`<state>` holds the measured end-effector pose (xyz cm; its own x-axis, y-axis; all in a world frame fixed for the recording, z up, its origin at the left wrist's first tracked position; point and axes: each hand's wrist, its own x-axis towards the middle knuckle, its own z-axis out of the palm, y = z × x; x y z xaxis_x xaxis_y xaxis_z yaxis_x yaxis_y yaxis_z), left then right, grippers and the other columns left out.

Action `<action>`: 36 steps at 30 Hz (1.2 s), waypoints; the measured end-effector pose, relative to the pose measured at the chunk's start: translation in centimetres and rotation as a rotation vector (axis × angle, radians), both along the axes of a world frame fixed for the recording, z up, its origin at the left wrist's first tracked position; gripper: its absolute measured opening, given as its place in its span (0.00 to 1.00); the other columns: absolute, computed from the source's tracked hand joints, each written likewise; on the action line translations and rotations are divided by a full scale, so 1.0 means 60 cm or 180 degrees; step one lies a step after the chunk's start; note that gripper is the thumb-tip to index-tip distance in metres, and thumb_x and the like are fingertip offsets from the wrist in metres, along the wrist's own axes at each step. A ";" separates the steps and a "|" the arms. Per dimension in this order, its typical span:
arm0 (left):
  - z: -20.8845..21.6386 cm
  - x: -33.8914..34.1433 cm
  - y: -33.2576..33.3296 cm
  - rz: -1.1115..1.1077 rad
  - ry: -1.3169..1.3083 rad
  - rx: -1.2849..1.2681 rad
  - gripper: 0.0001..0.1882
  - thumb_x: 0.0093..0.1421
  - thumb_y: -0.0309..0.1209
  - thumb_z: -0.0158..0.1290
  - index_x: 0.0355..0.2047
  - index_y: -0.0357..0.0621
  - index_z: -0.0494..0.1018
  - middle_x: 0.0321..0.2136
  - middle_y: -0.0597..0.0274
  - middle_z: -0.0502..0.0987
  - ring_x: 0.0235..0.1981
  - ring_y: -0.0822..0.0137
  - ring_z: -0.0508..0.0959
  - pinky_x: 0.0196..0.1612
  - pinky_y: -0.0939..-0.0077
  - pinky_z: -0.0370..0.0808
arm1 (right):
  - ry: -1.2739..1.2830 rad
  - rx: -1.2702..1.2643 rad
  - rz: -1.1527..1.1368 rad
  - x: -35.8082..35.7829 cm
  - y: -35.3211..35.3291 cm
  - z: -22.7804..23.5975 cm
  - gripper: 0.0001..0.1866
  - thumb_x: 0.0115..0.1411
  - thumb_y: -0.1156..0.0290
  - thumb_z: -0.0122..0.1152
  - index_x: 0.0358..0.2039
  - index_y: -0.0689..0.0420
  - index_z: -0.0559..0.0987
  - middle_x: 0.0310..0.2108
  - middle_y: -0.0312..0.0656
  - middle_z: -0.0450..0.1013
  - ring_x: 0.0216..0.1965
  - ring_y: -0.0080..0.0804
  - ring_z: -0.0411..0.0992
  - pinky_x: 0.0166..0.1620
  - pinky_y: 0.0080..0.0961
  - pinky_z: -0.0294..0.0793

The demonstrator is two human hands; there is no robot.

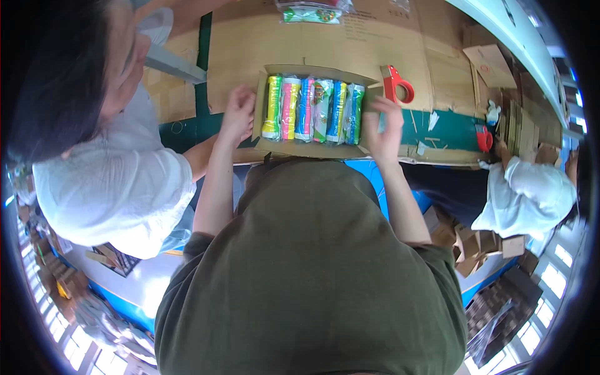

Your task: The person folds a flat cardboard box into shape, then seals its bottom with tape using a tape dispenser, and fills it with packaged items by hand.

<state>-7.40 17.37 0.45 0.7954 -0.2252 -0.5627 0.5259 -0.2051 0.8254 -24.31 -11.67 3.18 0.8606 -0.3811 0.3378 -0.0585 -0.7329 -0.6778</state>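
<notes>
An open cardboard box (320, 149) lies in front of me on the work table, its flaps up. Inside, several clear-wrapped tubes (289, 107) stand side by side in a row, in green, yellow, pink and blue. At the box's left wall, my left hand (238, 117) is closed with bent fingers against the cardboard. My right hand (385, 129) curls its fingers over the right wall and flap. The far sides of both hands' grips are partly hidden.
A red tape dispenser (397, 85) lies beyond my right hand. More wrapped packs (312, 14) lie at the far edge. Co-workers in white sit close at left (119, 187) and farther right (528, 197). Another red dispenser (484, 138) is near the right one.
</notes>
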 end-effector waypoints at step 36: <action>-0.043 0.020 -0.193 -0.3958 -0.2734 0.1798 0.27 0.52 0.41 0.61 0.52 0.52 0.67 0.62 0.47 0.60 0.67 0.50 0.56 0.66 0.50 0.49 | 0.2237 0.2286 0.0538 0.035 -0.134 -0.135 0.64 0.40 0.50 0.80 0.67 0.63 0.48 0.64 0.52 0.57 0.67 0.43 0.54 0.67 0.37 0.57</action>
